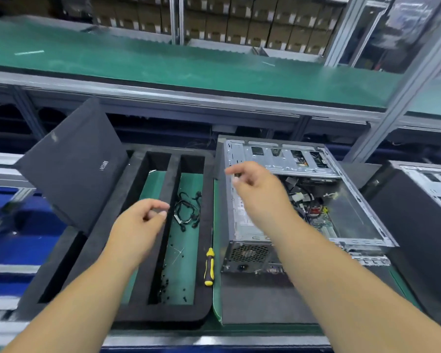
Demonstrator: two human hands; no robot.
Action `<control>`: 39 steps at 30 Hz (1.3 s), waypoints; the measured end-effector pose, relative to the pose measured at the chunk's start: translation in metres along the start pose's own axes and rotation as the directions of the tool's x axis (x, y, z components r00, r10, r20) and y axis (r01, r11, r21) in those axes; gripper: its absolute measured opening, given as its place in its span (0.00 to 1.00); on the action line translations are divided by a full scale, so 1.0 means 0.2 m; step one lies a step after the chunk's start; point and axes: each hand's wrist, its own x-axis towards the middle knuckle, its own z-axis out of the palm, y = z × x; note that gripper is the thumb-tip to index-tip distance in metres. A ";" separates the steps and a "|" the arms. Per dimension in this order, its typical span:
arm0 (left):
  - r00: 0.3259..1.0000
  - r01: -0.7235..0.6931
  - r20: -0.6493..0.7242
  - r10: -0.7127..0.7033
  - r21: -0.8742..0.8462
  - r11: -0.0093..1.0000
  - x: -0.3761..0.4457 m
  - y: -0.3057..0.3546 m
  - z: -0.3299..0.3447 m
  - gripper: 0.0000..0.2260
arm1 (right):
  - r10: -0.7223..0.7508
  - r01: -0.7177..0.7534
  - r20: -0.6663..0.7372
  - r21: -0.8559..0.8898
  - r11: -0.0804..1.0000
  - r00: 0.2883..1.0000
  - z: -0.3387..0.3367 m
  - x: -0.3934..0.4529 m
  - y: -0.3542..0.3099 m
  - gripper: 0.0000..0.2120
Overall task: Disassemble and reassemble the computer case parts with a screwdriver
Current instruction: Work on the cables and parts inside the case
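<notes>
- Head view: a computer case (301, 200) lies on its side on the green bench mat (215, 289), its open side facing up, so the circuit board, cables and metal drive bays show inside.
- The vented power-supply end of the case faces the person, at the near left corner.
- A screwdriver (209, 266) with a yellow and black handle lies on the mat just left of the case, its thin shaft pointing away from the person, between the case and a black foam tray (209, 296).
- Neither hand touches the screwdriver; it lies below and between them, nearer the right forearm.
- The left hand (138, 225) hovers over the foam tray's middle divider, fingers loosely curled with thumb and forefinger close together; I cannot tell whether it pinches anything small.
- The right hand (257, 192) hangs over the case's left edge, fingers relaxed and slightly bent, holding nothing that can be seen; it is blurred.
- In the tray's right slot lie a coiled black cable (187, 210) at the far end and a scatter of small black screws (167, 284) at the near end.
- A dark side panel (71, 164) leans tilted at the tray's far left corner.
- A second case (423, 207) stands at the right edge, apart from both hands.
</notes>
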 end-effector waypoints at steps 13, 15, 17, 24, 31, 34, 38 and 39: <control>0.983 0.179 -0.027 -0.179 -0.005 0.984 0.11 0.11 0.33 0.09 | 0.212 -0.211 -0.003 -0.123 0.970 0.977 -0.61 0.19 0.34 0.08; 0.983 0.179 -0.043 -0.180 -0.029 0.983 0.14 0.15 0.41 0.11 | 0.233 -0.228 0.013 -0.170 0.959 0.972 -0.69 0.23 0.42 0.09; 0.988 0.149 -0.042 -0.150 -0.021 0.989 0.16 0.23 0.48 0.12 | 0.288 -0.272 0.036 -0.231 0.934 0.957 -0.78 0.27 0.49 0.10; 0.998 -0.016 -0.058 0.020 0.065 0.998 0.21 0.53 0.69 0.10 | 0.335 -0.220 0.254 -0.392 0.893 0.907 -0.93 0.41 0.61 0.07; 0.996 -0.059 -0.057 0.064 0.100 0.993 0.19 0.67 0.81 0.09 | 0.244 0.008 0.481 -0.464 0.886 0.842 -0.82 0.60 0.57 0.08; 0.997 -0.038 -0.068 0.046 0.116 0.993 0.20 0.68 0.84 0.10 | 0.299 0.122 0.598 -0.561 0.819 0.743 -0.72 0.66 0.58 0.15; 0.998 -0.028 -0.050 0.037 0.162 0.986 0.24 0.68 0.87 0.10 | 0.383 0.203 0.614 -0.672 0.712 0.690 -0.63 0.72 0.66 0.17; 0.999 -0.029 -0.033 0.036 0.175 0.984 0.25 0.68 0.88 0.10 | 0.382 0.216 0.611 -0.683 0.698 0.694 -0.61 0.73 0.70 0.17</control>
